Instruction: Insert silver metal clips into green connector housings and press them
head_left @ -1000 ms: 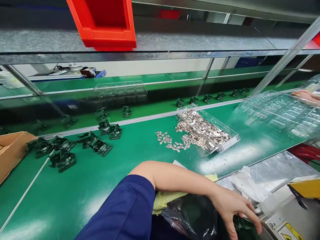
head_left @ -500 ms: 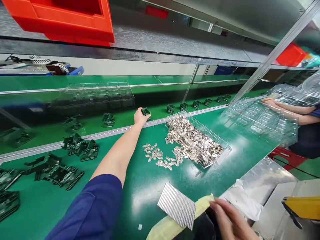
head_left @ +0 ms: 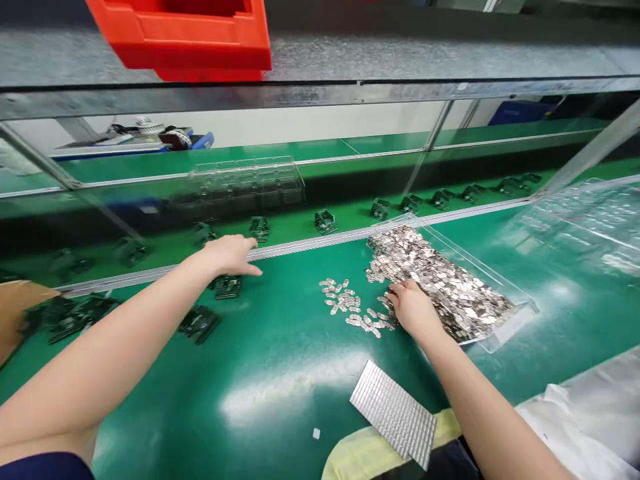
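Observation:
My left hand [head_left: 233, 255] is open with spread fingers, just above a small green circuit-board assembly [head_left: 227, 287] at the edge of the belt. Another such assembly [head_left: 199, 324] lies nearer on the green table. My right hand [head_left: 413, 307] reaches into the near left side of a heap of small silvery metal pieces [head_left: 440, 280]. Its fingertips are pinched together; whatever lies between them is hidden. The heap spills from a clear plastic tray [head_left: 510, 327] lying on the table. Several loose metal pieces [head_left: 340, 297] are scattered left of that hand.
Green assemblies [head_left: 325, 221] stand in a row on the green belt behind a metal rail [head_left: 310, 245]. A ridged silvery plate [head_left: 395, 413] rests at the near edge. A red bin [head_left: 200, 40] sits on the shelf above. Something like another person's hand [head_left: 20, 310] appears far left.
My left hand has let go of a circuit-board assembly on the belt and moved left to other assemblies. My right hand has moved from the near edge to the metal pieces. The view has turned left.

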`<state>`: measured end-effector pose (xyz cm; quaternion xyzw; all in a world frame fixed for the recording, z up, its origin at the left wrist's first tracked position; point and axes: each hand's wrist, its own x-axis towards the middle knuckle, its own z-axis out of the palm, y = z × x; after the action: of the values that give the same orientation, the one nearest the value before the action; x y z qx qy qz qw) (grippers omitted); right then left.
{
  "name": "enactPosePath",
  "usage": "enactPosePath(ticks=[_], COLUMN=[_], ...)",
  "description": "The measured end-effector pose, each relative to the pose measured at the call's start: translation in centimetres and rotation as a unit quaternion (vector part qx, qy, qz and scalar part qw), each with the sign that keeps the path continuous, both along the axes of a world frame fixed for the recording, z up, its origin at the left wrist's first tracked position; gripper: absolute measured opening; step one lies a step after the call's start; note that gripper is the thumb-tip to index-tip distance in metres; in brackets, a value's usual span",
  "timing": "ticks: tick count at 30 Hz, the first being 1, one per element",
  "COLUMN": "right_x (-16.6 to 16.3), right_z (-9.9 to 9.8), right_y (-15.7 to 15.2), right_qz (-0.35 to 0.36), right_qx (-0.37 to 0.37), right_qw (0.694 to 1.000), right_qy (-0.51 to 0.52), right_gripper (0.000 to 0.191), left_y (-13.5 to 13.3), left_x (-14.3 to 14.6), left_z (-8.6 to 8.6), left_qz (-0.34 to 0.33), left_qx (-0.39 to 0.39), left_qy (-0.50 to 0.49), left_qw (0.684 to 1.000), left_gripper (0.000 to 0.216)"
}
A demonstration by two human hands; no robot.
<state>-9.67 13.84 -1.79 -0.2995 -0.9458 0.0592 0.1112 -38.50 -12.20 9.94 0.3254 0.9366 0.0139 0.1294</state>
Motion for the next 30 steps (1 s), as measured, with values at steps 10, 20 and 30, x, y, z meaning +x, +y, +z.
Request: enactPosePath(ticks=[10, 20, 30], right_x=[-0.5, 4.1, 7.1], right_z=[-0.3, 2.7, 4.6], right_y=[1.5, -3.7, -14.3], right_qz=[0.001, -0.031, -0.022], right_qx=[0.021, -0.167, -0.48], right_qw=[1.0, 0.949, 0.762], right_qy=[0.003, 0.265, 0.435], right_gripper=[0.022, 0.028, 0.025], left_y=[-2.4, -7.2, -6.9], left_x=[3.9, 13.3, 14.8], left_z=[-2.3, -4.8, -11.3], left_qz=[-0.044, -0.008, 0.016], left_qx=[-0.028, 0.245, 0.344], left_qy=[-0.028, -0.065, -0.146], left_qw=[0.998, 0.967, 0.927], left_gripper=[0.045, 0.109, 0.067])
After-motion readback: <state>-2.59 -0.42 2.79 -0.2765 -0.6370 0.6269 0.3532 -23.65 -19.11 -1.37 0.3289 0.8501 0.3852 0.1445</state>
